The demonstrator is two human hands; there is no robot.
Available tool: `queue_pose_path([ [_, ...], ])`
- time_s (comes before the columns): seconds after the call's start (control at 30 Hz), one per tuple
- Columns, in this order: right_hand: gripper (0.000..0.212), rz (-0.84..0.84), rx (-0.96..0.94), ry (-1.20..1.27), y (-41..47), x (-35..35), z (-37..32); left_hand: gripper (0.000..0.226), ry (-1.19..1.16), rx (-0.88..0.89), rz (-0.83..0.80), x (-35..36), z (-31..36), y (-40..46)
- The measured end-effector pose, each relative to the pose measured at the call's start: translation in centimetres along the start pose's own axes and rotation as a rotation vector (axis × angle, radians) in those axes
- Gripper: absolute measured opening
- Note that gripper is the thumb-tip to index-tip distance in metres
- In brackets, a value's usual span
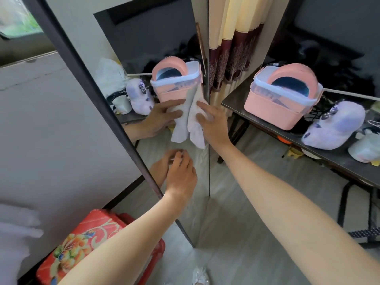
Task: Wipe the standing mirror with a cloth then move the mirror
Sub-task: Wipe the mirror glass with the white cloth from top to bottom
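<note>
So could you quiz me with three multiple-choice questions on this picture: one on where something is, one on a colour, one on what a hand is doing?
1. Where does the pink plastic box with a clear lid stand?
A. on the dark table
B. on the floor
C. on the red stool

2. What colour is the fluffy plush slipper beside that box?
A. green
B. lilac
C. orange

3. What is the right hand doing?
A. hanging idle
B. holding the box
C. pressing the white cloth against the tall dark-framed standing mirror

Answers: 1 A, the box sits on the dark table at the right. 2 B, its fur is pale purple. 3 C, its fingers lie on the cloth, which lies against the glass.
</note>
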State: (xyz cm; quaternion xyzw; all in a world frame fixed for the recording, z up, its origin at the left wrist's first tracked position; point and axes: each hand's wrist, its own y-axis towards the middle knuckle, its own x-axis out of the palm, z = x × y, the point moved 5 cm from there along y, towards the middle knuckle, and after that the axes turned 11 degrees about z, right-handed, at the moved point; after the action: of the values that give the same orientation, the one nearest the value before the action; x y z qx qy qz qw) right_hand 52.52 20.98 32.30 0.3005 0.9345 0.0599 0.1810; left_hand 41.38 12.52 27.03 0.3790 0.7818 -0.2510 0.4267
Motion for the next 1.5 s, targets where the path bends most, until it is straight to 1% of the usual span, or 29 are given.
queue_pose_path([
  [0.03,0.034,0.006,0.049,-0.03,-0.2,0.6,1.4,0.046,-0.238,-0.018,0.11,1.2,-1.5,1.3],
  [0.07,0.035,-0.006,0.11,-0.07,-0.5,1.1,3.1,0.045,-0.588,-0.009,0.159,2.1,-3.8,1.5],
  [0.1,0.035,-0.054,0.17,-0.141,-1.3,1.6,4.9,0.044,-0.869,-0.086,0.19,2.9,-6.4,1.6],
  [0.13,0.036,-0.139,0.232,-0.237,-2.4,1.8,6.8,0.043,-0.966,-0.169,0.182,4.2,-8.1,2.4],
  [0.17,0.036,-0.24,0.303,-0.319,-3.5,1.9,8.6,0.041,-0.871,-0.194,0.211,5.2,-8.5,3.4],
  [0.2,0.035,-0.324,0.381,-0.37,-4.7,1.8,9.9,0.036,-0.67,-0.227,0.136,5.4,-7.6,3.7],
  [0.23,0.035,-0.359,0.44,-0.392,-5.5,1.4,10.7,0.031,-0.563,-0.24,0.079,4.7,-5.6,2.8],
  [0.27,0.035,-0.336,0.463,-0.394,-5.5,0.9,10.9,0.029,-0.374,-0.215,0.166,3.6,-3.3,1.8],
  [0.33,0.035,-0.213,0.43,-0.347,-4.2,-0.2,9.9,0.033,-0.122,-0.148,-0.038,1.4,-0.5,0.2],
  [0.4,0.036,-0.038,0.355,-0.209,-1.9,-1.3,7.1,0.038,0.004,-0.134,-0.04,0.4,-0.6,0.3],
  [0.5,0.034,0.242,0.03,-0.118,1.4,-2.8,1.4,0.041,0.032,-0.169,-0.01,0.4,-1.4,1.0],
  [0.57,0.032,0.25,-0.15,-0.107,2.3,-2.0,-1.2,0.042,0.0,-0.171,-0.01,0.3,-1.0,1.0],
  [0.6,0.032,0.215,-0.169,-0.117,2.5,-1.2,-1.5,0.042,-0.003,-0.156,-0.014,0.1,-1.0,1.1],
  [0.67,0.035,0.126,-0.074,-0.189,2.8,0.4,0.3,0.042,-0.005,-0.143,-0.02,0.1,-1.4,1.3],
  [0.77,0.036,-0.152,0.34,-0.322,0.6,1.5,6.0,0.037,0.006,-0.154,-0.037,0.2,-1.4,1.0],
  [0.8,0.035,-0.19,0.466,-0.361,-0.5,1.1,7.6,0.035,0.002,-0.158,-0.045,0.3,-1.5,1.0],
  [0.87,0.031,-0.118,0.612,-0.337,-2.2,-0.1,8.4,0.03,-0.006,-0.162,-0.046,0.2,-1.9,1.0],
  [0.93,0.031,-0.03,0.589,-0.288,-1.8,-1.2,7.5,0.028,-0.026,-0.152,-0.028,-0.2,-2.2,1.2],
  [1.07,0.036,0.01,0.281,-0.153,2.4,-1.5,3.5,0.027,-0.062,-0.162,0.03,-1.5,-2.9,2.4],
  [1.13,0.035,0.115,0.103,-0.143,4.2,-1.3,1.4,0.029,-0.041,-0.174,0.049,-1.9,-3.1,2.9],
  [1.2,0.034,0.208,-0.007,-0.153,5.4,-1.0,0.2,0.033,0.004,-0.175,0.044,-2.0,-3.3,3.2],
  [1.23,0.034,0.205,-0.025,-0.128,5.6,-0.7,-0.1,0.034,0.022,-0.174,0.041,-2.0,-3.4,3.2],
  [1.27,0.035,0.164,-0.017,-0.149,5.6,-0.1,0.3,0.035,0.039,-0.172,0.039,-2.0,-3.4,3.3],
  [1.3,0.036,0.085,0.054,-0.148,5.6,0.4,1.5,0.036,0.053,-0.165,0.037,-1.9,-3.5,3.4],
  [1.37,0.038,-0.188,0.242,-0.337,4.3,1.5,4.0,0.038,0.087,-0.151,0.013,-1.5,-3.6,3.7],
  [1.4,0.038,-0.318,0.253,-0.555,3.8,1.8,5.5,0.039,0.093,-0.148,0.001,-1.4,-3.8,3.8],
  [1.43,0.037,-0.39,0.235,-0.754,3.1,1.3,6.2,0.039,0.103,-0.152,0.002,-1.6,-3.9,4.0],
  [1.47,0.036,-0.405,0.301,-0.812,2.9,0.9,6.7,0.038,0.111,-0.154,0.005,-1.6,-4.0,4.1],
  [1.5,0.035,-0.321,0.368,-0.683,2.8,0.7,6.9,0.038,0.109,-0.158,0.016,-1.6,-4.1,4.2],
])
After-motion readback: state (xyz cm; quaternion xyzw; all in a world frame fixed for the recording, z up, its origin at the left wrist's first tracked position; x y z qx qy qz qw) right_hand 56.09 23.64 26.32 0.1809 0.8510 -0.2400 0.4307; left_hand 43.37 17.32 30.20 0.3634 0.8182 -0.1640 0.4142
